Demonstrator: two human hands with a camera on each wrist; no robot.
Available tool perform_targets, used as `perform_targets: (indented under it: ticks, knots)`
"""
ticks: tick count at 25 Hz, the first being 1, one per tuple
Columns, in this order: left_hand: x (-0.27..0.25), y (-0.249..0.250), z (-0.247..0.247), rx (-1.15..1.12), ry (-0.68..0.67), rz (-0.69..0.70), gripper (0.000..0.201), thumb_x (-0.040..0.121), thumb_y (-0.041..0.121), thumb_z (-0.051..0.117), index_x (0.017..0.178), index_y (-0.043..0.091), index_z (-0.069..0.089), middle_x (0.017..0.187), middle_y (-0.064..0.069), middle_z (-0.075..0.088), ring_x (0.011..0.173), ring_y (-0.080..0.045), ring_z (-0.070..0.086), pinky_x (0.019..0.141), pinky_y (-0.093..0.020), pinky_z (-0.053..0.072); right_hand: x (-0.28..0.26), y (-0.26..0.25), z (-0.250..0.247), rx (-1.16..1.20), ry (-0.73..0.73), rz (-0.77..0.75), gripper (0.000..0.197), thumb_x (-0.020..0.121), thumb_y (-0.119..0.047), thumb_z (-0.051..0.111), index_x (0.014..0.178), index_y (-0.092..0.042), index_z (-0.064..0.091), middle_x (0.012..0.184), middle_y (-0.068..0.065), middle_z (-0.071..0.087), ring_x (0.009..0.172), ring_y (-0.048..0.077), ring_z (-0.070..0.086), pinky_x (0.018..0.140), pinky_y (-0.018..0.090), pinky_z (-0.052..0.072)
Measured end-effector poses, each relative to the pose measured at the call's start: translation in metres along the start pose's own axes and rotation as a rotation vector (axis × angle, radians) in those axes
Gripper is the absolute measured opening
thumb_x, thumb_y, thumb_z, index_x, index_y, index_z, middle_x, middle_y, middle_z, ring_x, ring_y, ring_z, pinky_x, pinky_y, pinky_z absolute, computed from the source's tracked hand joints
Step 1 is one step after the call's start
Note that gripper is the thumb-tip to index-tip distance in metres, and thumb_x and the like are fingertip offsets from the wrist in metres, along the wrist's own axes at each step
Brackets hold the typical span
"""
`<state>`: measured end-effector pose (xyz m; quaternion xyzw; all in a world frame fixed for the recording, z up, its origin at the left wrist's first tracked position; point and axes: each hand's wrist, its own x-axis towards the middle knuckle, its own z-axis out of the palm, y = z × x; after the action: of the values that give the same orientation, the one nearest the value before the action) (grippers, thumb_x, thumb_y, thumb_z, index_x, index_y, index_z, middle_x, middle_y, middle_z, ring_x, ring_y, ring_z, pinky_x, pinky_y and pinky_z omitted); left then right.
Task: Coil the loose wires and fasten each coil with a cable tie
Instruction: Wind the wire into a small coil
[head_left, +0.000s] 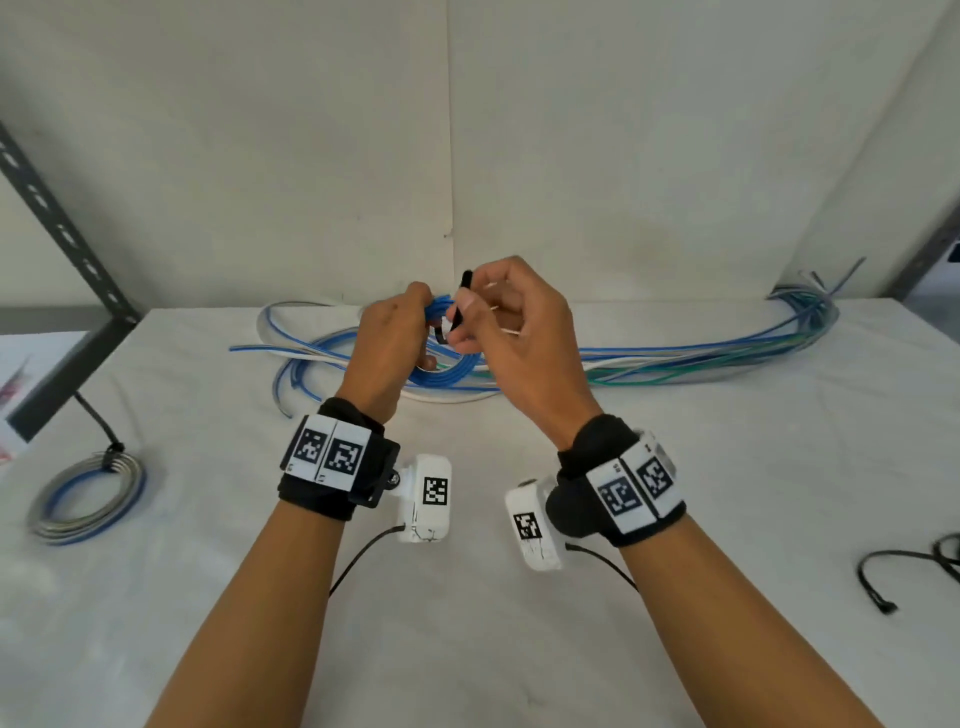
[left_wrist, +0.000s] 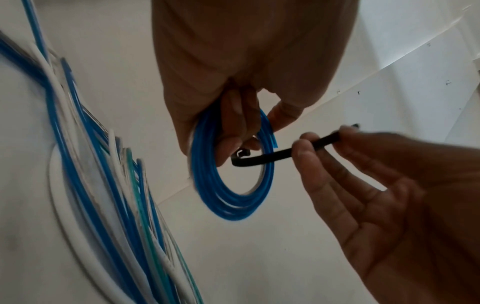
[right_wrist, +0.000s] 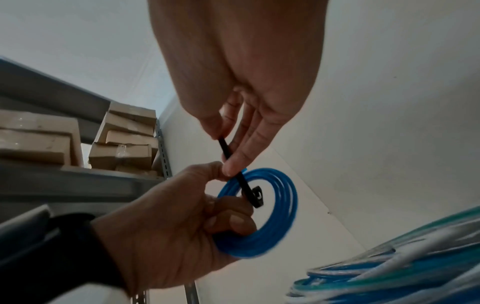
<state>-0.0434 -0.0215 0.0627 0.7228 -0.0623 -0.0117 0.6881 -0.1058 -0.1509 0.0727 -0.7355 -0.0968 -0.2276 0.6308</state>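
In the head view, both hands are raised over a white table at the centre of the frame. The left hand grips a small blue coil; the right hand pinches a black cable tie just beside it. Loose wires, blue, white and green, lie behind the hands and run to the upper right. A tied coil rests at the left edge, and spare ties lie at the right edge.

In the left wrist view, the fingers are curled round the top of the blue coil, at the centre. The cable tie passes through the ring, its head at the left fingertips.

In the right wrist view, thumb and forefinger pinch the tie's strap at the centre. Cardboard boxes sit on a shelf at the left.
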Motion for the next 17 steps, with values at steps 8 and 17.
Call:
perform_targets:
  ticks: [8,17]
  knots:
    - [0.005,0.001,-0.014,-0.025,-0.135,0.115,0.024,0.105,0.023,0.05,0.109,0.008,0.068,0.056,0.009,0.041,0.057,-0.011,0.041,0.059,-0.026,0.045,-0.013,0.007,-0.009,-0.012,-0.116,-0.072,0.009,0.095,-0.01,0.069,0.102,-0.006,0.065,0.103,0.007,0.074,0.097,0.02,0.075,0.09,0.04,0.061]
    - [-0.001,0.011,-0.015,-0.101,-0.15,0.166,0.024,0.105,0.016,0.047,0.097,0.012,0.069,0.064,-0.008,0.034,0.053,-0.01,0.036,0.051,-0.017,0.039,-0.017,-0.003,-0.014,-0.013,-0.22,-0.104,0.007,0.092,-0.002,0.071,0.098,-0.002,0.068,0.109,0.009,0.074,0.102,0.016,0.073,0.093,0.03,0.058]
